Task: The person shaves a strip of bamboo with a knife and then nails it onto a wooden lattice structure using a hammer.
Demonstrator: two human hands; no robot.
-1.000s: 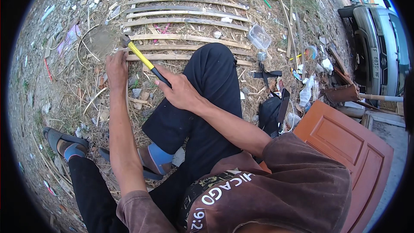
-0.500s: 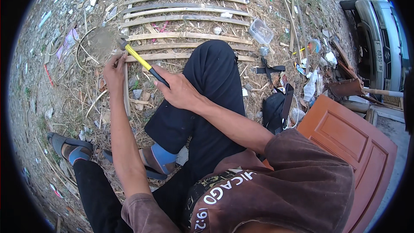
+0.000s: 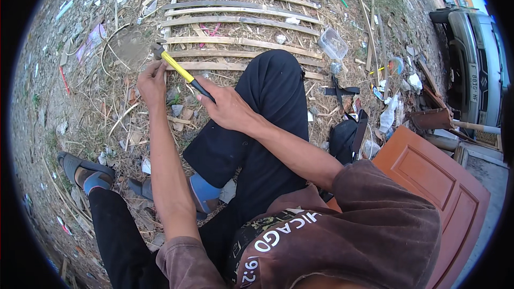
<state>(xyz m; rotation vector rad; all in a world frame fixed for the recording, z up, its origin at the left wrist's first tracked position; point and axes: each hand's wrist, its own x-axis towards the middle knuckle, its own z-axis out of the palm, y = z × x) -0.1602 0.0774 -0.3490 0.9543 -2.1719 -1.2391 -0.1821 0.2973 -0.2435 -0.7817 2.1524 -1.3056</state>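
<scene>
My right hand (image 3: 227,106) is wrapped round the black grip of a hammer (image 3: 179,68) with a yellow shaft and a dark metal head. The hammer's head is over the near left corner of a rack of light bamboo or wooden slats (image 3: 241,40) lying on the ground. At that corner, just below the hammer head, my left hand (image 3: 152,84) has its fingertips pinched together. Whatever they hold, if anything, is too small to make out. The nearest slat (image 3: 214,66) runs from beside these fingers toward my raised knee, which hides part of it.
A clear plastic container (image 3: 333,44) lies right of the rack. Near my knee are a black bag (image 3: 342,140) and litter. A brown panelled door (image 3: 433,182) lies at my right. Loose strips (image 3: 372,37) and dry grass cover the ground; a parked vehicle (image 3: 471,64) stands far right.
The whole view has shifted slightly, so the rack and both hands sit a little further right in the picture. The hammer stays over the same corner, with both grips unchanged.
</scene>
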